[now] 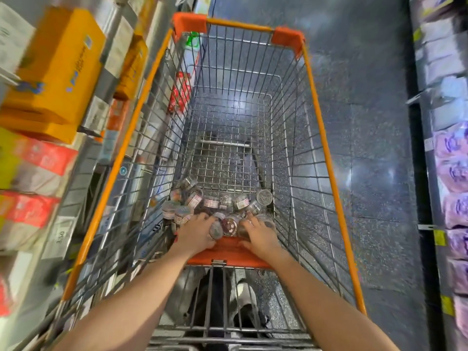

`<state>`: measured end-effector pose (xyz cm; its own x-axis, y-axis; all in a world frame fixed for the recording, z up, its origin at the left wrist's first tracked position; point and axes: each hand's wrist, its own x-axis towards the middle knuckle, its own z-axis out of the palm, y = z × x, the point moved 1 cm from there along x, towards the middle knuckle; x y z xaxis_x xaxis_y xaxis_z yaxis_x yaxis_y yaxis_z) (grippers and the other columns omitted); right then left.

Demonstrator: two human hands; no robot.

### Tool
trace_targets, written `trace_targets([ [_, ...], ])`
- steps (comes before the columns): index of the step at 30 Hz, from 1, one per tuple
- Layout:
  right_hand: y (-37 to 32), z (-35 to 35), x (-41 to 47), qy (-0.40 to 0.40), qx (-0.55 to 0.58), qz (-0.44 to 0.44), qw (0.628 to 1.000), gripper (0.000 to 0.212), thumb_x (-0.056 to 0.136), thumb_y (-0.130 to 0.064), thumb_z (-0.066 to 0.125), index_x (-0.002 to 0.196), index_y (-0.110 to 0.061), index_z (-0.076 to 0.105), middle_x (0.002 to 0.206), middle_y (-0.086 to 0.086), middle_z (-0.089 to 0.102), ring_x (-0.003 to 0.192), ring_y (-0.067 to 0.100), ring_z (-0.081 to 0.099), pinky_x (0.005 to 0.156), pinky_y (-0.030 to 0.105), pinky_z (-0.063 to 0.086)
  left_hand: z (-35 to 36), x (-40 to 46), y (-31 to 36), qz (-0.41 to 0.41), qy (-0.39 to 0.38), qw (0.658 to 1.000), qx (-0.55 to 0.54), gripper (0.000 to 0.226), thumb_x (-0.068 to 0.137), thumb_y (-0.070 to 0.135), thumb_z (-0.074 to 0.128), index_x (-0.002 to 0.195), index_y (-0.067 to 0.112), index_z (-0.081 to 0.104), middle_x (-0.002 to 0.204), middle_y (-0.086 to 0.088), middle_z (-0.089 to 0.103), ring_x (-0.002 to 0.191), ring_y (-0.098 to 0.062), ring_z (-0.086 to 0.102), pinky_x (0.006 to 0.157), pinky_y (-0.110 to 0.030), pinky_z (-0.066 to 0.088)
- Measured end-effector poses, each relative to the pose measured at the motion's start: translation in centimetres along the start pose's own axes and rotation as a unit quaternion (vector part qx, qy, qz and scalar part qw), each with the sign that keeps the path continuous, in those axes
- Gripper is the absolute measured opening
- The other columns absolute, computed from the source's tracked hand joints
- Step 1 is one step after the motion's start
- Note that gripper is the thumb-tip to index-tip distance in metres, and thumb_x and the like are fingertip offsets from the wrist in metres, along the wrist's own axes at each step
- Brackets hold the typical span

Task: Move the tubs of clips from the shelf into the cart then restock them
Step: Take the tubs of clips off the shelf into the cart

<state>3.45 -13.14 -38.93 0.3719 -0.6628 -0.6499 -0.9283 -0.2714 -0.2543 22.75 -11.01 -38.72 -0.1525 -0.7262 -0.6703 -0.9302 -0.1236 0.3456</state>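
1. The tubs of clips (222,206) are seen in a loose heap at the near end of the cart (326,153), on its wire floor, just under the orange handle bar (228,252).
2. Both arms are reached over that bar into the basket. The left hand (195,234) is laid on the tubs at the left of the heap, and the right hand (258,234) on the tubs at the right.
3. The fingers of the left hand (206,217) are curled around a tub; one round lid is visible just beside the palm. The fingers of the right hand (249,221) are spread over another tub and bent at the tips, so it seems to be gripped, but the picture is blurred there.
4. It is judged that the first half of the task is mostly done and the restocking step is now in hand.
5. For the next move, the gripped tubs must be lifted clear of the bar and carried to the shelf (83,153) at the left, which stands just beside the cart.
6. The tubs are small, round and transparent, with flat lids and pale labels. They lie in all directions, some upright and some on their sides, so single tubs must be picked with care.
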Motion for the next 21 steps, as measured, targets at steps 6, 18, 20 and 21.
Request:
trace_targets([
  [6,-0.3,-2.4,-2.4,0.029,-0.017,-0.034,0.999,0.059,0.091,-0.041,0.051,0.141,-0.016,0.033,0.151,0.005,0.025,0.139,0.023,0.024,0.112,0.047,0.03,-2.1,-2.5,2.1,-0.013,0.016,1.0,-0.022,0.052,0.089,0.029,0.057,0.138,0.023,0.039,0.139,-0.002,0.044,0.13,-0.02,0.039,0.108,-0.04,0.035],
  [18,-4.4,-10.5,-9.1,0.103,-0.067,-0.172,0.977,0.061,0.095,-0.038,0.049,0.146,-0.013,0.027,0.154,0.007,0.023,0.139,0.024,0.025,0.113,0.042,0.027,-8.7,-11.7,7.2,-0.07,0.109,0.99,-0.056,0.039,0.089,0.022,0.058,0.127,0.016,0.051,0.117,-0.007,0.061,0.104,-0.024,0.059,0.084,-0.028,0.047],
  [20,-5.5,-12.0,-10.5,0.11,-0.088,-0.189,0.972,0.061,0.095,-0.04,0.048,0.146,-0.015,0.027,0.154,0.006,0.023,0.14,0.023,0.024,0.114,0.043,0.025,-9.8,-14.0,7.7,-0.074,0.125,0.987,-0.068,0.038,0.09,0.022,0.056,0.127,0.016,0.05,0.115,-0.006,0.061,0.1,-0.023,0.06,0.084,-0.03,0.05],
  [21,-6.1,-12.8,-11.2,0.118,-0.096,-0.202,0.968,0.06,0.095,-0.04,0.048,0.146,-0.015,0.028,0.154,0.006,0.024,0.14,0.023,0.025,0.114,0.041,0.026,-10.4,-15.2,7.9,-0.077,0.135,0.985,-0.069,0.04,0.09,0.024,0.056,0.129,0.019,0.048,0.122,-0.004,0.058,0.103,-0.021,0.059,0.089,-0.032,0.049],
])
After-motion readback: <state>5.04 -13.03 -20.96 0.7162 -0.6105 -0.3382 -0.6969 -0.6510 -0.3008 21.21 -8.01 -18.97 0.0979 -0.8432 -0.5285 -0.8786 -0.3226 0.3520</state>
